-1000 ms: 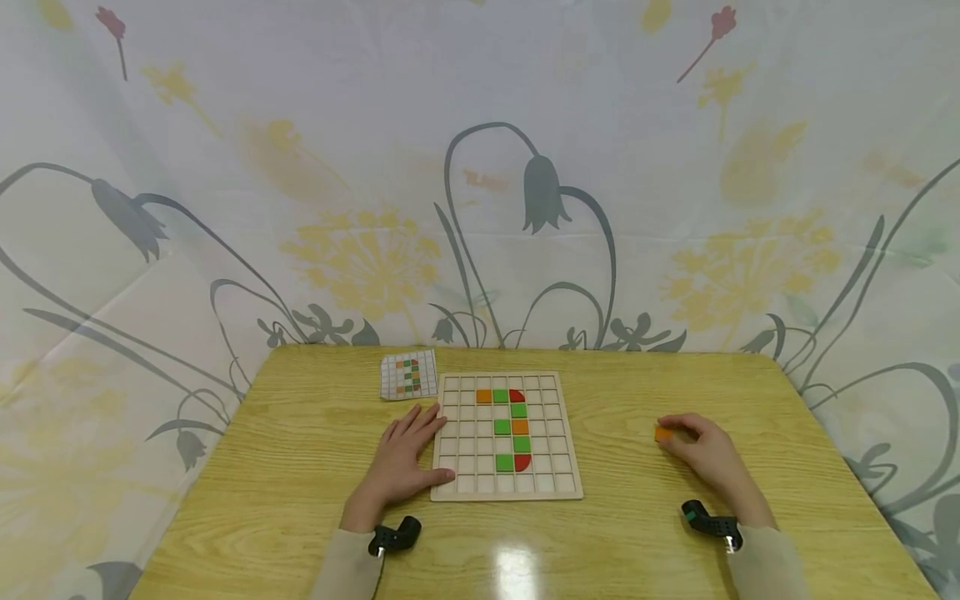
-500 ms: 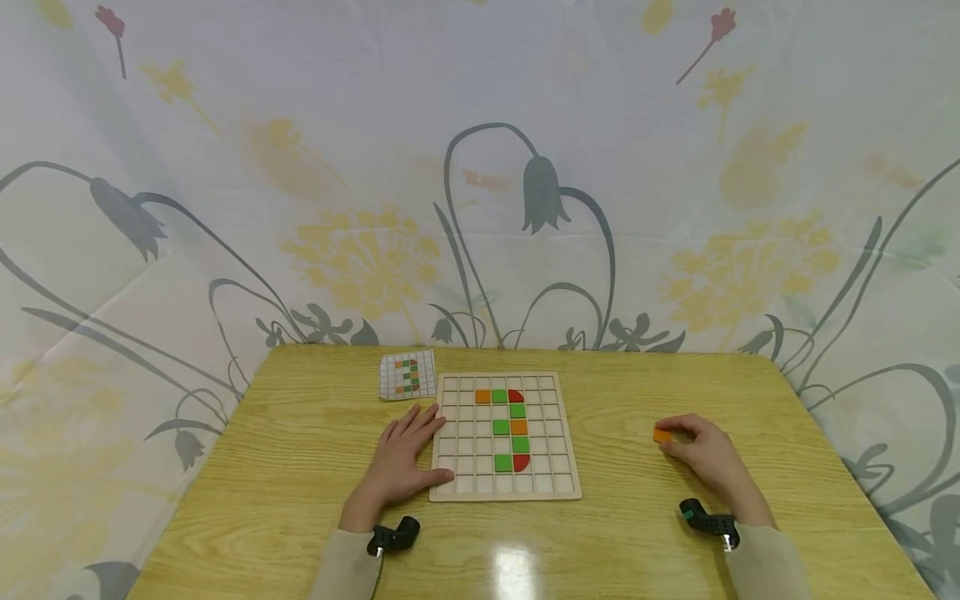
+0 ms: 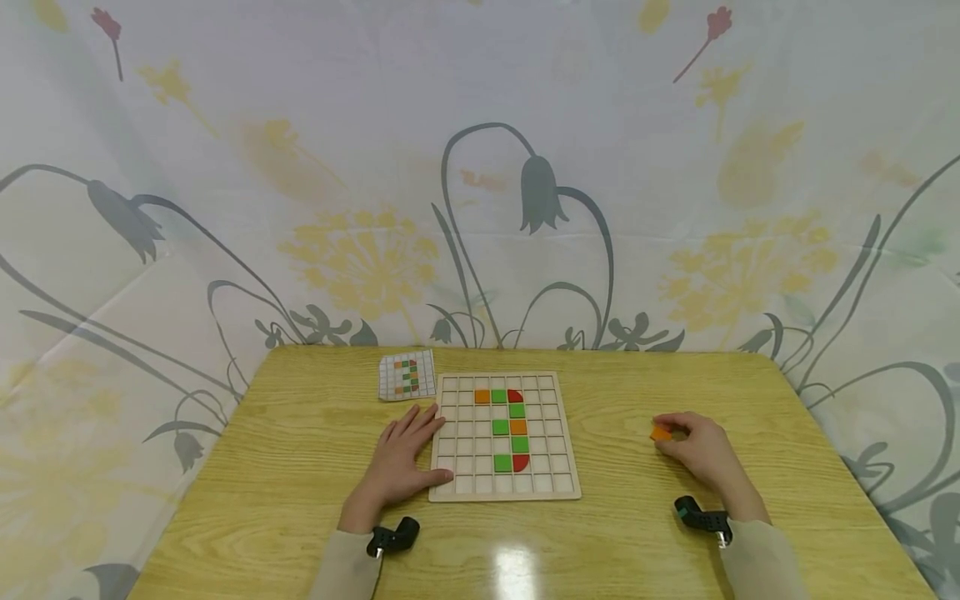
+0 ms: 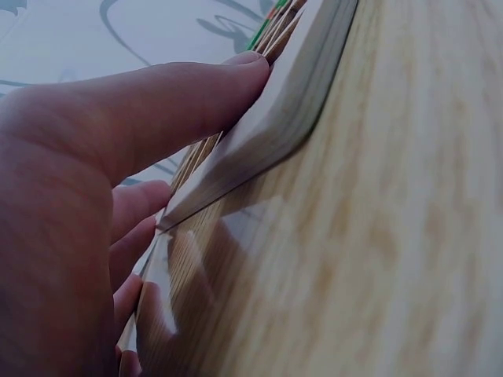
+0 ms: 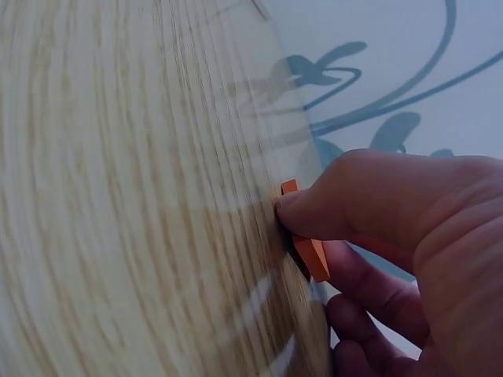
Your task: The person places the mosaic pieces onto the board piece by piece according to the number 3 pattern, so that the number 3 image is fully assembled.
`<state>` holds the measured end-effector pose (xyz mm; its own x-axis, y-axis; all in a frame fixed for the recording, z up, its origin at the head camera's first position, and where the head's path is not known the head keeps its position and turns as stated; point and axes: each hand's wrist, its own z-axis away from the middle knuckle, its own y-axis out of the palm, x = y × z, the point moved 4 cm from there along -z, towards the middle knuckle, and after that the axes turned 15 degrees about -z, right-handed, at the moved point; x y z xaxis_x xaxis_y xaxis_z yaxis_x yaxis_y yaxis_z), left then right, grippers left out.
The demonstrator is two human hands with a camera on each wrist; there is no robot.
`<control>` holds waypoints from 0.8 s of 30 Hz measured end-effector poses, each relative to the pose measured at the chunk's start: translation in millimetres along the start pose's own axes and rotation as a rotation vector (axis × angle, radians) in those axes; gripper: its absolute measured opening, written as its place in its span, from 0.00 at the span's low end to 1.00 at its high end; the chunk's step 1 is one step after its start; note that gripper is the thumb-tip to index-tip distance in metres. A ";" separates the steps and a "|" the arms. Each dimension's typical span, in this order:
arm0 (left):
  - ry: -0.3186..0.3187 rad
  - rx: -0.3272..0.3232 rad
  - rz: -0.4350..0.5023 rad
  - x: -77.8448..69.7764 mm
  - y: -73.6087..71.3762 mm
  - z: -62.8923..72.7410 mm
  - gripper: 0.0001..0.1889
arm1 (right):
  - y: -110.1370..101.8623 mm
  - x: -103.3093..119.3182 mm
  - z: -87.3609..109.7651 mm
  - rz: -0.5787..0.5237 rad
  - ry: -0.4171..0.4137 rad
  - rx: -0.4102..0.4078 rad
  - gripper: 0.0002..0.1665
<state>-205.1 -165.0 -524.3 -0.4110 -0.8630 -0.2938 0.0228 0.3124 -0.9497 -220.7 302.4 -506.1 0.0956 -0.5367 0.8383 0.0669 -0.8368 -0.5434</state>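
Note:
In the head view, my left hand (image 3: 397, 462) lies with spread fingers along the left edge of a pale wooden grid board (image 3: 506, 498). Its thumb (image 4: 228, 86) rests on the board's rim in the left wrist view. Orange, green and red tiles fill some of the squares, among them an orange tile (image 3: 482, 397) and a red rounded tile (image 3: 521, 463). To the right of the board, my right hand (image 3: 699, 448) pinches an orange square tile (image 3: 660, 433) between thumb and fingers. That tile stands tilted close over the table in the right wrist view.
A small paper card (image 3: 407, 376) printed with a coloured grid pattern lies behind the board's left corner. The wood-grain table (image 3: 615, 533) ends at a flower-printed cloth (image 3: 480, 275) behind it. Black cameras are strapped to both wrists.
My right hand has shifted slightly left with the orange tile, which looks more tilted now. The left hand stays in place on the board.

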 end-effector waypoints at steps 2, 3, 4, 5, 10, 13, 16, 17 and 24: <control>0.002 -0.005 0.001 0.0 -0.2 -0.4 0.45 | -0.1 -0.2 -0.2 -0.002 0.001 0.002 0.22; 0.003 -0.007 0.003 0.0 -0.3 -0.7 0.45 | -0.1 -0.6 -0.4 -0.004 0.002 0.003 0.22; 0.003 -0.008 0.001 0.1 -0.2 -0.9 0.45 | -0.2 -1.1 -0.6 -0.006 0.003 0.005 0.22; 0.003 -0.007 -0.002 0.2 -0.1 -1.1 0.45 | -0.3 -1.6 -0.9 -0.008 0.007 0.005 0.21; -0.005 0.014 -0.007 0.5 0.9 -1.1 0.46 | -1.5 -3.0 -2.8 -0.004 0.034 0.010 0.21; -0.010 0.022 -0.004 0.5 1.6 -0.7 0.46 | -2.4 -2.1 -3.9 0.012 0.037 0.012 0.20; -0.009 0.016 -0.009 0.6 2.0 -0.5 0.47 | -2.3 -0.7 -4.4 0.023 0.032 0.014 0.20; -0.009 0.014 -0.009 0.7 2.1 -0.5 0.47 | -1.9 -0.2 -4.4 0.024 0.029 0.016 0.20; -0.007 0.005 -0.010 0.8 1.6 -1.1 0.46 | 1.7 6.9 -3.8 0.016 -0.007 0.006 0.19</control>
<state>-206.4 -164.8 -526.0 -0.4045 -0.8689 -0.2854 0.0233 0.3022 -0.9530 -223.7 296.8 -501.1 0.1037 -0.5494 0.8291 0.0715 -0.8273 -0.5572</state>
